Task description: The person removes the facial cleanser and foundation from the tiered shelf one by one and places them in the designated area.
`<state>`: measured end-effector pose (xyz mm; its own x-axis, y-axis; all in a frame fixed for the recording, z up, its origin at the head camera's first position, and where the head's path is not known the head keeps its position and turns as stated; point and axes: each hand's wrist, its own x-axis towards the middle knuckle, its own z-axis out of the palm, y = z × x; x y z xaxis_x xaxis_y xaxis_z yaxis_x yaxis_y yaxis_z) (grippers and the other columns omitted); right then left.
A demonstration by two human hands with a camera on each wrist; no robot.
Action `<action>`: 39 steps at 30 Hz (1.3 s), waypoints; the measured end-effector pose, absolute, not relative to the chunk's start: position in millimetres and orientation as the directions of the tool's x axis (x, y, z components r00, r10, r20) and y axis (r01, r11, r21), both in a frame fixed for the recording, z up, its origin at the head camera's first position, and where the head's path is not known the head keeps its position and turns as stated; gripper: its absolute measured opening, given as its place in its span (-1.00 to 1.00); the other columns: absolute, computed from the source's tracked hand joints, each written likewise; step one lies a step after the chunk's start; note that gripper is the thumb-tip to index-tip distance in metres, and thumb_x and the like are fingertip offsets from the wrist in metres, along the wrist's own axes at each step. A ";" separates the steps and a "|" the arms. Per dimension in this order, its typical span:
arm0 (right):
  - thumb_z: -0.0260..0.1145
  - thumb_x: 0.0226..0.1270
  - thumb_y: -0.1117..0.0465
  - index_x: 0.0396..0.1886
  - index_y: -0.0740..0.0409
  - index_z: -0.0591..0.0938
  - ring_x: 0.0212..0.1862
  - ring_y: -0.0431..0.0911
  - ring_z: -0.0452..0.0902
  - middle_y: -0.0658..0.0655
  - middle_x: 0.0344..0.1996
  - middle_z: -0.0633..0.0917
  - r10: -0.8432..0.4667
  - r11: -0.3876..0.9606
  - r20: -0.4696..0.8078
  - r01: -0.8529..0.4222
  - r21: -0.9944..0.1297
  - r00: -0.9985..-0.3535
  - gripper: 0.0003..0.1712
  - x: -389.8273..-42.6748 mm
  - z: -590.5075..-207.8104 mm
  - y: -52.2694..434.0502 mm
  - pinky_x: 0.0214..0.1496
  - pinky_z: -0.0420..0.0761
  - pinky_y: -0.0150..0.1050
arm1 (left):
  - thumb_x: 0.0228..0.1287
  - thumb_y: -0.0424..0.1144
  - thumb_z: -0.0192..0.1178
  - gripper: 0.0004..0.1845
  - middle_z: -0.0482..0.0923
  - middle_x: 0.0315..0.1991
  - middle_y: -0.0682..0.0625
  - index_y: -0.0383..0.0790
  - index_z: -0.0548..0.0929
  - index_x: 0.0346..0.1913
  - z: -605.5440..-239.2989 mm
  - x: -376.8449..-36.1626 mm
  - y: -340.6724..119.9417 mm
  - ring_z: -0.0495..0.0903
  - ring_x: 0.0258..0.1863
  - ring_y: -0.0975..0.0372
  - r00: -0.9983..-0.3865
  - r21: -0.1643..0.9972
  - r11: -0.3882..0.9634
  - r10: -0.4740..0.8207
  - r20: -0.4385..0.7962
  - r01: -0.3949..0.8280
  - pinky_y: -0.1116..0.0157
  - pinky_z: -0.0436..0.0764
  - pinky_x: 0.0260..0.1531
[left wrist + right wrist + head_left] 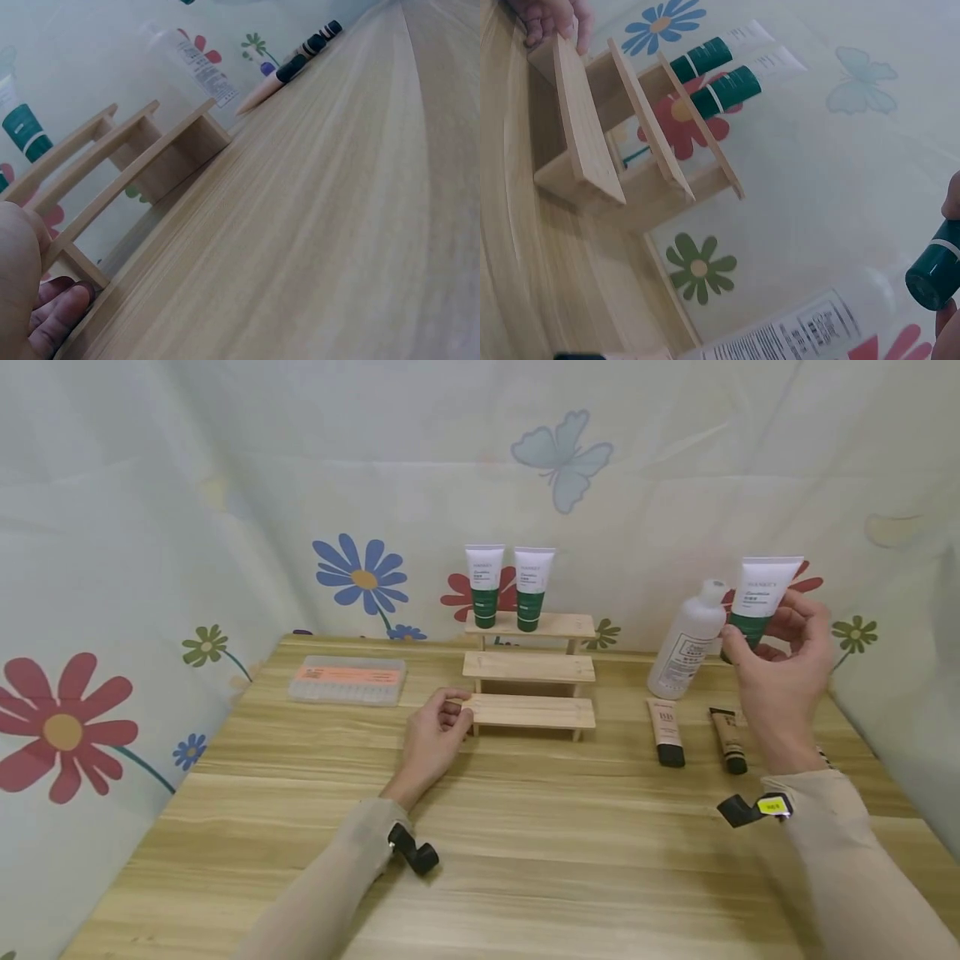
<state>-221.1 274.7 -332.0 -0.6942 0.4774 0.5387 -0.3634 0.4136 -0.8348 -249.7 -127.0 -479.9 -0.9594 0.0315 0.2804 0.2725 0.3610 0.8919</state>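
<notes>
two tubes point(508, 587) stand on my wooden rack's point(528, 668) top step; a white bottle point(686, 641) stands just beside my right hand point(783, 681), which pinches a third tube point(759, 602) upright in the air, green cap down. my left hand point(435, 739) curls on the rack's bottom step.
</notes>
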 end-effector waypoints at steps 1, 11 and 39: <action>0.52 0.47 0.29 0.51 -0.09 0.58 0.13 -0.23 0.51 -0.21 0.08 0.57 0.485 0.421 0.540 -0.358 -0.834 -0.688 -0.33 -218.7 -331.7 277.9 0.04 0.56 -0.40 | 0.64 -0.24 0.29 -0.75 0.76 -0.15 -0.09 -0.10 0.73 0.25 -479.9 -249.7 -127.0 0.78 -0.31 0.12 -0.959 0.891 0.363 0.031 0.282 0.274 0.31 0.77 -0.30; 0.53 0.44 0.31 0.50 -0.03 0.62 0.07 -0.29 0.52 -0.31 0.05 0.56 0.530 0.513 0.583 -0.315 -0.799 -0.616 -0.34 -190.8 -341.9 314.4 0.02 0.57 -0.52 | 0.64 -0.23 0.30 -0.74 0.78 -0.13 -0.09 -0.08 0.73 0.26 -479.4 -249.6 -127.0 0.79 -0.30 0.12 -0.959 0.889 0.368 0.028 0.282 0.273 0.30 0.77 -0.29; 0.42 0.41 0.55 0.64 0.08 0.52 -0.03 -0.45 0.42 -0.40 -0.02 0.50 0.581 0.509 0.303 0.047 -0.859 -0.755 -0.17 -87.8 -443.2 408.5 -0.09 0.41 -0.77 | 0.65 -0.23 0.30 -0.75 0.77 -0.14 -0.07 -0.07 0.73 0.26 -479.5 -249.3 -126.4 0.79 -0.30 0.13 -0.956 0.881 0.382 0.031 0.291 0.280 0.30 0.77 -0.29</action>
<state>-87.8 408.5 -443.2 -0.7551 0.5815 0.3029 0.0474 0.5092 -0.8594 -249.3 -126.4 -479.5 -0.9564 0.0306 0.2906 0.2798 0.3822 0.8807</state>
